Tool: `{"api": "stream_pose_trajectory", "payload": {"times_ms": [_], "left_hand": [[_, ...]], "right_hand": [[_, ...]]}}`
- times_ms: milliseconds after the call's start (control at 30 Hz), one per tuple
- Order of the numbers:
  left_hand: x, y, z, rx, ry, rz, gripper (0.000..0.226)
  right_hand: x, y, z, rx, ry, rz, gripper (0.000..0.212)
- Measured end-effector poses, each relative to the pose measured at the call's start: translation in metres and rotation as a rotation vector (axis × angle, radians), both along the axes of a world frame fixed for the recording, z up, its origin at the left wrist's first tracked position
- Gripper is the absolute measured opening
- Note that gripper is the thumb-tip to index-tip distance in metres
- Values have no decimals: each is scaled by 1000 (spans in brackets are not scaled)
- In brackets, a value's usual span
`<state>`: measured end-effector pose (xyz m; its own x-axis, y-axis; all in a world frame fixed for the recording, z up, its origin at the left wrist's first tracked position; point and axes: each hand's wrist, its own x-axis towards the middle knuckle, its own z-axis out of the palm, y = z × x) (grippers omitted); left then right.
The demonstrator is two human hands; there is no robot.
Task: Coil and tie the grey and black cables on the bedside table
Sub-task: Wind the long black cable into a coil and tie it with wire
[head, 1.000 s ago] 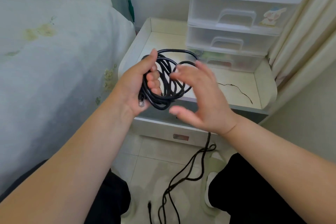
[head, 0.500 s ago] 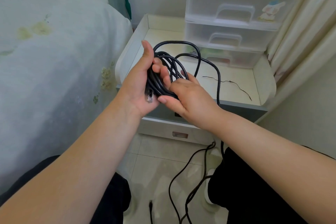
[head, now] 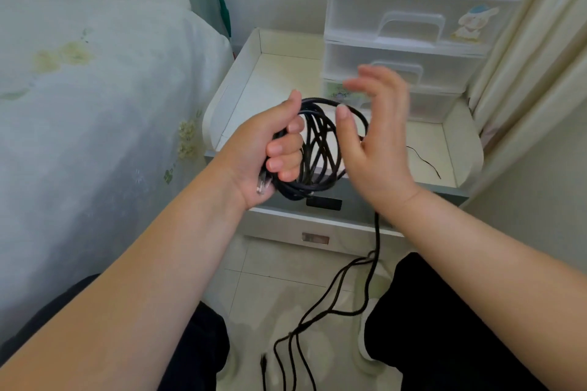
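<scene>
Several loops of the black cable (head: 317,149) are bunched at the centre of the frame, hanging in the air just in front of the counter (head: 273,73). The left hand (head: 263,149) is the grip here: fingers curled tight round one side of the coil, with the clear plug end (head: 263,185) poking out below the palm. The right hand (head: 371,136) is spread and blurred right beside the coil, fingers straight, clenched on nothing. A strand seems to pass behind that palm, though I can't tell whether it's actually touching.

From there the loose tail (head: 343,282) drops to the lower middle of the frame, where it doubles over itself on the floor tiles (head: 279,267) between the person's knees. A thin dark wire (head: 425,159) lies on the counter at centre right, maybe a tie. The plastic drawer unit (head: 406,25) sits upper right and the bed (head: 95,105) fills the left. No grey cable that I can spot.

What could go wrong, I reckon: the loops already cross unevenly, so with only one hand clamping, a tug on the tail could pull turns loose. That doubled-over bit on the floor could also snag and drag a knot up into the coil.
</scene>
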<state>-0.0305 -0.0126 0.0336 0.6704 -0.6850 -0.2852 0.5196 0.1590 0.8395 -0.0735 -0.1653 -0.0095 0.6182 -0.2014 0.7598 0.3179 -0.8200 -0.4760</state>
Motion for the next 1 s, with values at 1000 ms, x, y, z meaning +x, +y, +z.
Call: {"api": "stream_pose_trajectory", "payload": {"times_ms": [1000], "left_hand": [[36, 22, -2, -600, 315, 504, 50]], "right_hand": [[9, -21, 19, 1447, 714, 810, 18]]}}
